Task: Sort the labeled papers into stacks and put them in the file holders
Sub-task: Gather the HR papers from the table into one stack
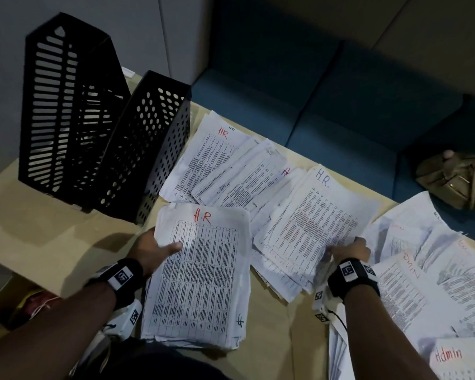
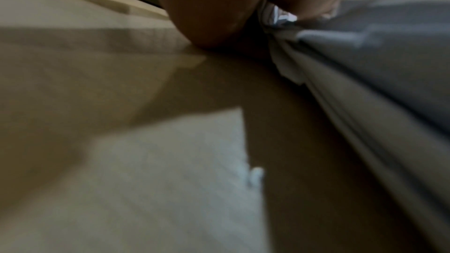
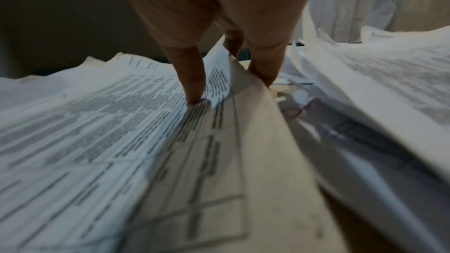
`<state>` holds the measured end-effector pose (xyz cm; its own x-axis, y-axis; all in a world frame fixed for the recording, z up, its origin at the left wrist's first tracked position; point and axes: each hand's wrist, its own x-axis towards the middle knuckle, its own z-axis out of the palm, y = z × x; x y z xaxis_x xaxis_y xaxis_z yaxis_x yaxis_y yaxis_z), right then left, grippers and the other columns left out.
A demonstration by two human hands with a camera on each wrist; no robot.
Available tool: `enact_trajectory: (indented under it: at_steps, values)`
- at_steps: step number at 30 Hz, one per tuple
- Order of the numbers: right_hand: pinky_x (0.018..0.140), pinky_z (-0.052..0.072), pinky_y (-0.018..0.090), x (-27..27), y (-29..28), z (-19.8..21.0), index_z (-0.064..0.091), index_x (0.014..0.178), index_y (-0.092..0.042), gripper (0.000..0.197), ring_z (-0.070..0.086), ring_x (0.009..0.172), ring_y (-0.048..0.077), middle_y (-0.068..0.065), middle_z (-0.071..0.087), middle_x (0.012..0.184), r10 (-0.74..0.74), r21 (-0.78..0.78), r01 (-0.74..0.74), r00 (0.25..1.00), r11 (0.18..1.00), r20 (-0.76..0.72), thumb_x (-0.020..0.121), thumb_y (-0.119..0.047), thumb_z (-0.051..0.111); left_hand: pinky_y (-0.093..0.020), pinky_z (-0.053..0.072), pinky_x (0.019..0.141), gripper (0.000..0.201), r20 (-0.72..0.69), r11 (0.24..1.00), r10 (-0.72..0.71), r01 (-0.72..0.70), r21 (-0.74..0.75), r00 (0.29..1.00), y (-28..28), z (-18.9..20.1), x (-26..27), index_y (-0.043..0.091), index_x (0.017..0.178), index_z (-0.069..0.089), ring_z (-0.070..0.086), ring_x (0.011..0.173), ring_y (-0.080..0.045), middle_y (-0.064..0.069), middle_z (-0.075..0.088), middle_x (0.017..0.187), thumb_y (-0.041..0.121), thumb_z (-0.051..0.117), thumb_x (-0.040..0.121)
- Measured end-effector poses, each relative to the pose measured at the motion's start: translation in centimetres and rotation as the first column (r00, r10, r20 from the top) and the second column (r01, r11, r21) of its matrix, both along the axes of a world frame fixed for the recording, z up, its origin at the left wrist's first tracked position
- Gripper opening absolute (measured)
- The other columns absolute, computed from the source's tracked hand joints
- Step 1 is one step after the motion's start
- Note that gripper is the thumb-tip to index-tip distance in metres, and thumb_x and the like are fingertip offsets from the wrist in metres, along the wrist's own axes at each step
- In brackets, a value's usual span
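A thick stack of printed sheets marked "H.R" in red (image 1: 200, 272) lies on the tan table in front of me. My left hand (image 1: 157, 249) grips its left edge, thumb on top; in the left wrist view the stack's edge (image 2: 365, 103) runs beside the hand (image 2: 207, 7). My right hand (image 1: 348, 252) pinches the near edge of a sheet marked "H.R." in blue (image 1: 313, 223), thumb on top (image 3: 192, 80) and fingers under the lifted edge (image 3: 243, 141). More HR sheets (image 1: 222, 160) are fanned behind. Two black file holders (image 1: 74, 119) (image 1: 151, 149) stand at the left.
Papers marked "Admin" (image 1: 428, 283) spread over the right of the table (image 1: 52, 242). A blue sofa (image 1: 354, 100) runs behind the table, with an olive bag (image 1: 455, 179) on it. A grey wall stands behind the holders.
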<state>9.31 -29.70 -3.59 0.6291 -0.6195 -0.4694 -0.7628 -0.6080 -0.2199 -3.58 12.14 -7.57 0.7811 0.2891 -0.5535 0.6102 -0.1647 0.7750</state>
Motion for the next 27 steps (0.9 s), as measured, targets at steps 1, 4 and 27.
enact_trajectory:
  at_steps: [1, 4, 27]
  values:
    - [0.096, 0.044, 0.048, -0.2, 0.6, -0.2, 0.034, 0.136, -0.003, 0.080, 0.044, 0.122, 0.042, 0.023, 0.039, 0.136, -0.011, 0.018, 0.011, 0.999, 1.000, 0.032, 0.072, -0.018, 0.080, -0.036, 0.055, 0.082, 0.042, 0.003, 1.000, -0.006, 0.006, -0.003, 1.000, 0.1, -0.2, -0.1, 0.020, 0.110, 0.067, 0.068, 0.091, -0.019, 0.002, 0.073, 0.097, 0.031, 0.082, 0.073]
    - [0.106, 0.037, 0.038, -1.1, 2.3, -1.4, 0.019, 0.144, 0.002, 0.087, 0.034, 0.134, 0.037, 0.023, 0.030, 0.147, -0.048, 0.083, 0.032, 0.978, 0.996, 0.202, 0.077, -0.005, 0.074, -0.039, 0.055, 0.085, 0.046, 0.000, 1.000, -0.018, 0.018, -0.014, 1.000, 0.4, -0.5, -0.2, 0.022, 0.113, 0.066, 0.068, 0.094, -0.017, 0.004, 0.073, 0.100, 0.034, 0.082, 0.071]
    - [0.076, 0.036, 0.026, -8.2, 10.0, 2.7, 0.060, 0.110, -0.003, 0.042, 0.061, 0.096, 0.026, 0.013, 0.066, 0.104, 0.173, 0.373, -0.357, 0.879, 0.857, 0.444, 0.089, -0.039, 0.054, -0.034, 0.038, 0.100, 0.076, 0.073, 0.996, 0.065, -0.060, -0.067, 0.995, -0.4, 2.3, 0.2, 0.023, 0.131, 0.052, 0.051, 0.113, -0.014, 0.008, 0.055, 0.123, 0.076, 0.046, 0.078]
